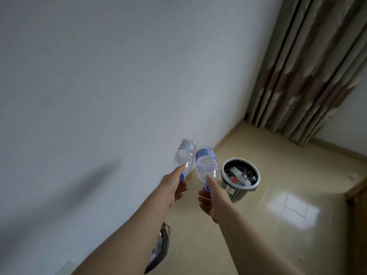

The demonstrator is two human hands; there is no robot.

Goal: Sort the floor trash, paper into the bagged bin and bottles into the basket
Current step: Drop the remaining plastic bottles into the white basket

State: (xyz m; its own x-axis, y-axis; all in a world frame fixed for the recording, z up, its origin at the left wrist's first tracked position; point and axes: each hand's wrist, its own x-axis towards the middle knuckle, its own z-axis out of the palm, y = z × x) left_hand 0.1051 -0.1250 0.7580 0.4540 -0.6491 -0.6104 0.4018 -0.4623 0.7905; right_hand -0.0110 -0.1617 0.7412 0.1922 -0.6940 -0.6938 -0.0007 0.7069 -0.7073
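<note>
Against the pale wall (99, 76), your left hand (174, 188) gripped one clear bottle (184, 155) by its neck and your right hand (211, 197) gripped a second bottle (206, 163), near the basket (236, 192).

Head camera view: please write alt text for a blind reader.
The left hand holds a clear water bottle by its neck and the right hand holds a second water bottle likewise, both raised near a perforated basket on the floor by a white wall. The basket holds discarded items; a curtain hangs beyond.
</note>
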